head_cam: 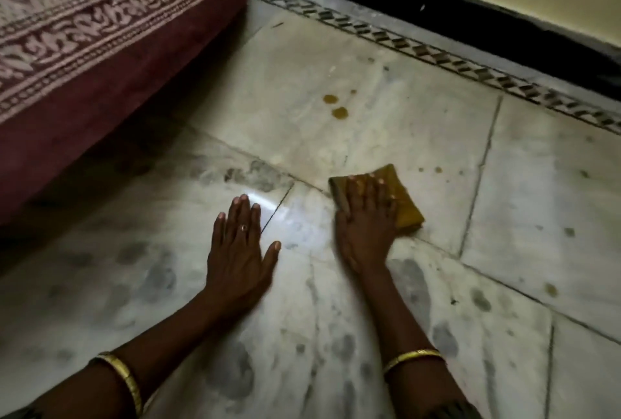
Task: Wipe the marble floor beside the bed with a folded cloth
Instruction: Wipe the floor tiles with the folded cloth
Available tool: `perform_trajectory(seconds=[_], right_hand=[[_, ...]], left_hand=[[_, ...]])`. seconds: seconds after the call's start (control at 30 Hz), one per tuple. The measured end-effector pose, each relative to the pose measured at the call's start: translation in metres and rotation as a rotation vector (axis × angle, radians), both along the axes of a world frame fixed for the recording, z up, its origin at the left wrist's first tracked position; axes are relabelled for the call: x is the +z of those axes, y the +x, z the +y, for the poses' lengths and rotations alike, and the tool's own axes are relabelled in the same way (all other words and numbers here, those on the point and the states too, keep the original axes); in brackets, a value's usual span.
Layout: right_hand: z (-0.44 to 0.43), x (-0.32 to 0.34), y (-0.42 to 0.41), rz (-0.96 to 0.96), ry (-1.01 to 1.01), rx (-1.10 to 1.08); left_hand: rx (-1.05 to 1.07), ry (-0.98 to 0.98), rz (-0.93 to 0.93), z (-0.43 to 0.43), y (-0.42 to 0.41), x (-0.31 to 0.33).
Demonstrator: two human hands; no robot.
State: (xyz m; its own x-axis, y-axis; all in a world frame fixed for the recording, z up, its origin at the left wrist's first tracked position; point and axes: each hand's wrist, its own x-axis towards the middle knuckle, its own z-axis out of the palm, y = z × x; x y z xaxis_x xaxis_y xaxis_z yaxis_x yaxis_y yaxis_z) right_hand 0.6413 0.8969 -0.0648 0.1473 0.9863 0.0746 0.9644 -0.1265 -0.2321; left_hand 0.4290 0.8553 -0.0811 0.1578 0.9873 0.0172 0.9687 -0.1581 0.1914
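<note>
no readable text anywhere (only woven patterns show).

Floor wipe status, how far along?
Early. Done: no cleaned patch I can tell. In hand: right hand presses the cloth flat on the floor; left hand braces beside it. Left: yellow spots beyond the cloth and small drops to its right, unwiped.

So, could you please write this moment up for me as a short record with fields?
left hand: flat on the marble floor, fingers straight, holding nothing
right hand: pressing flat on the folded cloth
cloth colour: mustard yellow
stains: two amber spots beyond the cloth, not yet wiped; smaller specks to its right
bed: at the left, patterned cover over a maroon side
wall edge: black skirting, with a patterned floor border along it
</note>
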Motion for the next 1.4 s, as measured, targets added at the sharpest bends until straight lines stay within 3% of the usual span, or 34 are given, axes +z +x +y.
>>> perform_trajectory(seconds=[0.13,0.27,0.43,0.53,0.63,0.73,0.87,1.07,1.27,1.4], right_hand=[[-0.039,0.007,-0.010,0.017,0.000,0.154],[-0.112,0.006,0.012,-0.017,0.048,0.188],[-0.161,-0.001,0.085,-0.013,-0.002,-0.018],[-0.139,-0.001,0.117,-0.001,0.040,-0.178],[-0.103,-0.002,0.112,0.016,0.014,-0.301],[-0.099,0.000,0.100,-0.012,-0.008,-0.268],[-0.156,0.003,0.095,-0.034,0.003,-0.160],[-0.246,0.000,0.137,-0.047,-0.021,-0.412],[-0.199,0.001,0.192,-0.014,-0.033,-0.621],[-0.195,0.001,0.184,-0.018,-0.032,-0.577]], left_hand=[[-0.054,-0.007,0.110,0.006,0.000,0.005],[-0.009,-0.027,0.089,0.002,0.014,0.010],[-0.179,0.010,0.044,-0.001,0.061,0.011],[-0.353,0.030,0.065,0.003,0.090,0.007],[-0.379,0.015,0.012,0.001,0.111,0.003],[-0.440,-0.004,-0.021,0.000,0.130,0.001],[-0.557,-0.008,-0.050,0.000,0.156,0.002],[-0.699,-0.024,-0.101,-0.025,0.206,-0.001],[-0.777,-0.012,-0.089,-0.032,0.238,-0.004],[-0.813,-0.010,-0.079,-0.035,0.250,-0.004]])
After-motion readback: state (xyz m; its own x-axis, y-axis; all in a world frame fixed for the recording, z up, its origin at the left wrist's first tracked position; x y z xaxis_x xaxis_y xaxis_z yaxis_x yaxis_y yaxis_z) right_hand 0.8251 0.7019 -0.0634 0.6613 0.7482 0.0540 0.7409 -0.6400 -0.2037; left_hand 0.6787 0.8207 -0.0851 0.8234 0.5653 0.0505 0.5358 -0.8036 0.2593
